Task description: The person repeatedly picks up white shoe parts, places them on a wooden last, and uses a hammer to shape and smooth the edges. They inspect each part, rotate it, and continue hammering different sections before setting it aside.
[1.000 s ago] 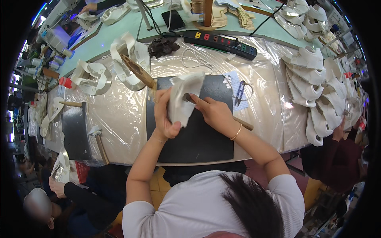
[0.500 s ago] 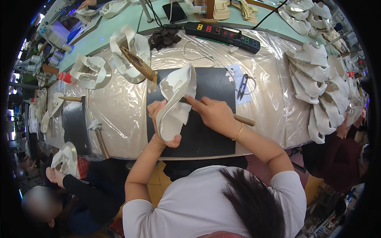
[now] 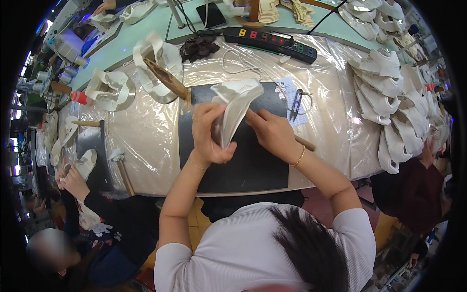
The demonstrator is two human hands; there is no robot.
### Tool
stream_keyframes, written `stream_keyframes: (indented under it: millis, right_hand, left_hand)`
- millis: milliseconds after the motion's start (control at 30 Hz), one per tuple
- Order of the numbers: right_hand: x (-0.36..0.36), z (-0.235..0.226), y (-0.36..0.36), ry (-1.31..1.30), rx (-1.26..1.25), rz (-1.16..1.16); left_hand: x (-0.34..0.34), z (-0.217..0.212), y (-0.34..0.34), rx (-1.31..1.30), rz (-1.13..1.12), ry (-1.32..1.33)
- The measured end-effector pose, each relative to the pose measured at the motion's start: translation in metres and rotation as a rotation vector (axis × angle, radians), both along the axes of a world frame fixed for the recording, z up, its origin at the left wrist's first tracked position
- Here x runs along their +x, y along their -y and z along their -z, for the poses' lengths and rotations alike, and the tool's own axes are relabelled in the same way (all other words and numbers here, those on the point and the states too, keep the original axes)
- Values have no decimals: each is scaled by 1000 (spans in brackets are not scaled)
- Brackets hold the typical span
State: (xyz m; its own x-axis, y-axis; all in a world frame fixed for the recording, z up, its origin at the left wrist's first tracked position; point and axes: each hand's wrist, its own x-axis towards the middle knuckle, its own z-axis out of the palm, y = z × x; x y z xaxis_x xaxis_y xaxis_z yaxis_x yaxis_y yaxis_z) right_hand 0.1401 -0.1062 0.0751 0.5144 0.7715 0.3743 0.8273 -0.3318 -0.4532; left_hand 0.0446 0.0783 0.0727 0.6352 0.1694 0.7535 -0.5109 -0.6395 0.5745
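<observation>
My left hand [image 3: 208, 134] is wrapped round a white shoe upper [image 3: 238, 107], held on edge above a black mat [image 3: 243, 173]. The thumb presses low on the piece, and the fingers go behind its left side. The fingers of my right hand [image 3: 275, 136] are closed at the right edge of the upper; their tips are partly hidden against it. Beyond that hand a wooden handle [image 3: 306, 143] sticks out to the right; its other end is hidden, and I cannot tell whether the hand touches it.
Stacked white uppers [image 3: 386, 107] stand at right. More uppers [image 3: 158, 63] lie at far left, beside a wooden stick [image 3: 168, 80]. Thread snips [image 3: 296, 104] rest on paper; a black power strip [image 3: 270, 44] lies behind. At left, a co-worker's hands [image 3: 73, 180] hold another upper.
The upper has turned and now stands more on edge, its top shifted right. My left hand has moved up along it. My right hand has shifted slightly right. The co-worker's hands moved up.
</observation>
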Motion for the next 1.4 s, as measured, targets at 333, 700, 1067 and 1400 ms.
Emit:
stream_keyframes:
  millis: [333, 700, 1067, 1400]
  right_hand:
    - [11, -9, 11, -116, -281, 19]
    - [16, -24, -1, -65, 5, 51]
    - [-9, -16, 4, -66, -66, -4]
    - [-19, -21, 5, -120, -102, -97]
  left_hand:
    - [34, -28, -5, -174, 43, -230]
    - [52, -70, -2, -339, -17, -482]
    - [87, -78, -27, -562, -53, -1026]
    - [105, -46, -51, -439, 14, -1275]
